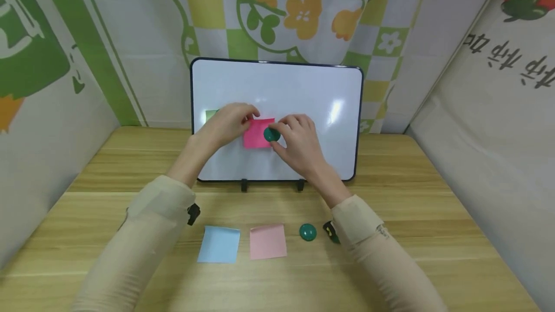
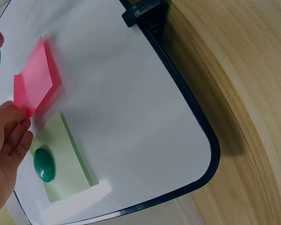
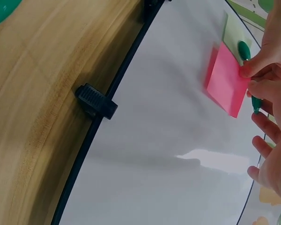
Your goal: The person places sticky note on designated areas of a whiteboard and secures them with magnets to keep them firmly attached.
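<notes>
Held note (image 1: 254,136) before board (image 1: 277,85), two tabletop notes (image 1: 268,243) left of a magnet (image 1: 308,232).

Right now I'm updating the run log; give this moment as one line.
left hand: pinches bright pink note at whiteboard; right hand: holds green disc; blue note, pale pink note: on table

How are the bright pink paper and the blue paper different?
The bright pink paper has a strong colour; the blue paper is pale. The left hand pinches the bright pink paper in front of the whiteboard; the blue paper lies on the table, untouched. Both are squarish paper notes.
</notes>
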Demonstrator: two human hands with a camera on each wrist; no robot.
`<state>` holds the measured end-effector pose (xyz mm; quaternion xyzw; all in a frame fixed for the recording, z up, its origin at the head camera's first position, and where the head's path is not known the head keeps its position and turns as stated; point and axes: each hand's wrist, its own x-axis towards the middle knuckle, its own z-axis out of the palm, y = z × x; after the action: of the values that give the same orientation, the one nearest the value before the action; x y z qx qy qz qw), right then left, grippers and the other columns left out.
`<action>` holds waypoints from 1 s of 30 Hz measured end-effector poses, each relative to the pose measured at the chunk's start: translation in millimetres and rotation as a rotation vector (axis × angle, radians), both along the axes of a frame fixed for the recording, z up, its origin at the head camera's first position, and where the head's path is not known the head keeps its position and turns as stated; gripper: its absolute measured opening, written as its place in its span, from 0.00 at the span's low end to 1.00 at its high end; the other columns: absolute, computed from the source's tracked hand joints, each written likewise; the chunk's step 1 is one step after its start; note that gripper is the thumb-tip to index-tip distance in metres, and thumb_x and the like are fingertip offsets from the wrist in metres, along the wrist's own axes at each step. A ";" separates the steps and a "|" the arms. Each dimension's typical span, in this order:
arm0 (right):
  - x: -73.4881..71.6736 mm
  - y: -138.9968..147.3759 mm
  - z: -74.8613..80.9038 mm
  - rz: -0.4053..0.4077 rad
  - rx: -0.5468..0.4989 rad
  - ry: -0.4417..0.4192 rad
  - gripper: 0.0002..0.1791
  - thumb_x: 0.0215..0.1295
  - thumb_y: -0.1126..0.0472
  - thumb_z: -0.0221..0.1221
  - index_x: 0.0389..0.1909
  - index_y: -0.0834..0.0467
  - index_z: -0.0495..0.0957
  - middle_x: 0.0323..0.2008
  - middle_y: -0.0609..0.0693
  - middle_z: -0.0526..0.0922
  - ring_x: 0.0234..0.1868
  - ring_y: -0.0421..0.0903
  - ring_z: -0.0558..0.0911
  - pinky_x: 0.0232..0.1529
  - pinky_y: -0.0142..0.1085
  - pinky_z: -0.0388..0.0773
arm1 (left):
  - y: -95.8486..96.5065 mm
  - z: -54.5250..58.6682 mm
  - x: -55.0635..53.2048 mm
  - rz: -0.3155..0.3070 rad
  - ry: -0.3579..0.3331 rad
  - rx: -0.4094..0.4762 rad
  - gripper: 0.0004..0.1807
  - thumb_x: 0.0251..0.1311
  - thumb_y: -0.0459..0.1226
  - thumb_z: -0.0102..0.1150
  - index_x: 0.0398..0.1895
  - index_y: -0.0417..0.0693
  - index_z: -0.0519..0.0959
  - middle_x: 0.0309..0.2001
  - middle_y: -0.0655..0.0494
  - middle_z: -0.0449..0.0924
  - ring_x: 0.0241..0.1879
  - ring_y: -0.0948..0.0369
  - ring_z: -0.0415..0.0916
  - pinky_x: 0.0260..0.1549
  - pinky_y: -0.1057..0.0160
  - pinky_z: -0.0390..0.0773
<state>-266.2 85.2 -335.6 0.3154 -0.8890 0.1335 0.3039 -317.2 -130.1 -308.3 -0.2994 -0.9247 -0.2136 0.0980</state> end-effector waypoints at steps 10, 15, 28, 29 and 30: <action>-11.6 -9.6 0.6 -0.011 0.004 0.047 0.18 0.61 0.56 0.68 0.51 0.57 0.83 0.46 0.53 0.81 0.55 0.54 0.74 0.64 0.49 0.66 | -1.1 -0.3 -1.5 0.017 0.037 -0.007 0.15 0.65 0.27 0.54 0.54 0.39 0.80 0.45 0.46 0.83 0.43 0.52 0.77 0.48 0.56 0.80; -16.4 -15.7 5.1 -0.013 0.023 0.094 0.18 0.60 0.57 0.68 0.51 0.57 0.83 0.46 0.53 0.82 0.54 0.55 0.75 0.63 0.50 0.67 | -2.5 -1.0 -2.3 0.025 0.072 -0.014 0.15 0.66 0.27 0.55 0.54 0.39 0.79 0.46 0.46 0.83 0.43 0.52 0.77 0.48 0.57 0.80; -30.1 -27.3 6.3 -0.077 0.041 0.098 0.17 0.61 0.57 0.68 0.51 0.56 0.83 0.48 0.53 0.83 0.57 0.55 0.75 0.67 0.53 0.65 | -2.6 1.2 -5.6 0.025 0.115 -0.017 0.15 0.66 0.27 0.55 0.55 0.39 0.79 0.46 0.45 0.83 0.45 0.51 0.77 0.50 0.56 0.79; -31.1 -28.0 6.3 -0.079 0.042 0.100 0.16 0.62 0.57 0.67 0.51 0.56 0.83 0.48 0.53 0.83 0.57 0.55 0.75 0.67 0.53 0.64 | -2.3 1.1 -6.2 0.025 0.121 -0.016 0.15 0.65 0.26 0.55 0.54 0.39 0.79 0.46 0.45 0.83 0.45 0.51 0.77 0.50 0.56 0.79; -31.9 -28.7 6.2 -0.078 0.043 0.102 0.16 0.62 0.57 0.67 0.50 0.56 0.83 0.47 0.53 0.83 0.57 0.55 0.75 0.67 0.53 0.65 | -1.9 0.7 -6.9 0.024 0.130 -0.015 0.15 0.65 0.26 0.55 0.54 0.38 0.79 0.45 0.45 0.83 0.45 0.51 0.77 0.50 0.56 0.79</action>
<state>-298.0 56.6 -329.5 0.2936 -0.8866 0.0859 0.3469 -324.2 -132.1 -307.6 -0.3022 -0.9216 -0.1854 0.1581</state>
